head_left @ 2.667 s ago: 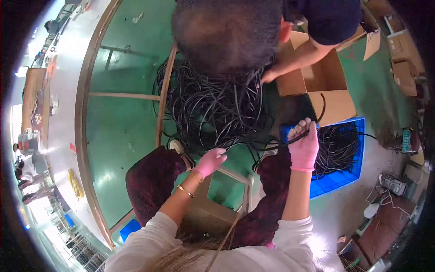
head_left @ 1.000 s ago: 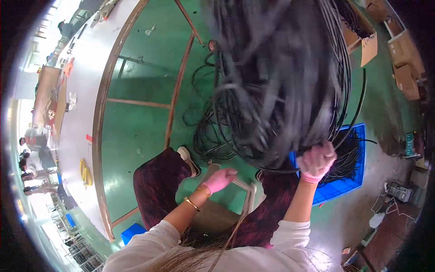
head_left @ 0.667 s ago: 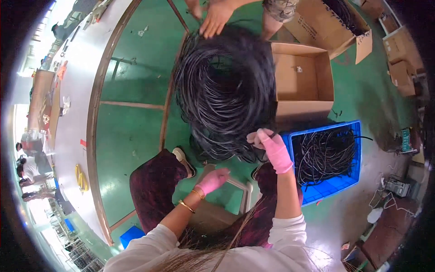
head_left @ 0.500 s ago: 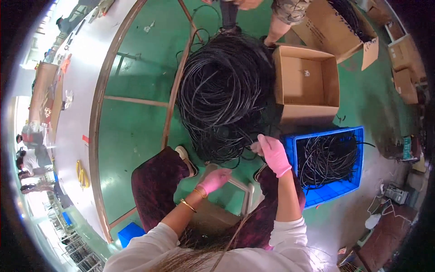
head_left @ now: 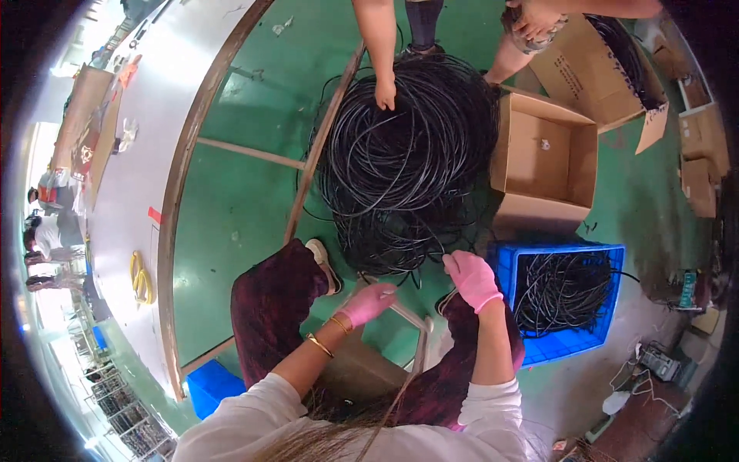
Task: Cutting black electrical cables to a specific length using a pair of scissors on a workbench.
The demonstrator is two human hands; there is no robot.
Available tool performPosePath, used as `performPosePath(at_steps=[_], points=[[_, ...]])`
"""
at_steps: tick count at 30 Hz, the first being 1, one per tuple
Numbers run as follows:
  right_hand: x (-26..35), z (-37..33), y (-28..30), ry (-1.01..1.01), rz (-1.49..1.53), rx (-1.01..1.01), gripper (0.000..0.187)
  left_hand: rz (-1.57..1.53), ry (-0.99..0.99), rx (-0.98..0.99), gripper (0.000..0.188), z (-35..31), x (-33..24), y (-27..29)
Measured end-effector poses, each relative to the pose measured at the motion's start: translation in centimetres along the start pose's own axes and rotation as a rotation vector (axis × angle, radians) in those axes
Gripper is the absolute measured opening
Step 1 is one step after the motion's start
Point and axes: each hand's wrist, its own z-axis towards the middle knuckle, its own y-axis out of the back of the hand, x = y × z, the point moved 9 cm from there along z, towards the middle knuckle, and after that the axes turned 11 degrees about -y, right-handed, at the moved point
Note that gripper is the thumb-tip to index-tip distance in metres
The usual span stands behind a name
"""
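Observation:
A large heap of coiled black cable (head_left: pixel 408 165) lies on the green floor in front of me. My right hand (head_left: pixel 474 282), in a pink glove, is at its near right edge, fingers pinched on a strand of black cable. My left hand (head_left: pixel 368 305), also gloved in pink, is held low between my knees, just short of the heap. Its fingers are closed, and a small pale bit shows at the tips; what it is I cannot make out. Across from me, a co-worker's bare hand (head_left: pixel 386 94) reaches down onto the far side of the coils.
A blue crate (head_left: pixel 558 353) of black cable stands to my right, behind it an open cardboard box (head_left: pixel 543 150). Another carton (head_left: pixel 566 73) of cable is farther back. A wooden-edged table (head_left: pixel 127 208) and a brown bar frame (head_left: pixel 254 152) are left. A blue bin (head_left: pixel 215 386) sits near my left leg.
The co-worker's arm has come down onto the coils, and their other hand now rests by their knee. My view has shifted slightly; my two hands keep nearly the same pose.

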Motion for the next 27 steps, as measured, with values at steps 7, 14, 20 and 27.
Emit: performPosePath(at_steps=[7,14,20,27], points=[[-0.2,0.8,-1.0,-0.16,0.018,0.09,0.033,-0.015,-0.053,-0.062,0.041,0.3,1.5,1.6],[0.6,1.5,-1.0,-0.151,0.019,0.114,0.037,0.053,-0.05,-0.069,0.04,0.3,2.1,2.1],[0.2,1.3,-1.1,-0.22,0.029,0.144,0.039,0.015,-0.028,-0.086,0.044,0.4,2.3,1.6],[2.7,-1.0,-5.2,-0.191,-0.086,0.527,0.048,-0.031,-0.053,-0.027,0.043,0.5,2.1,0.3]])
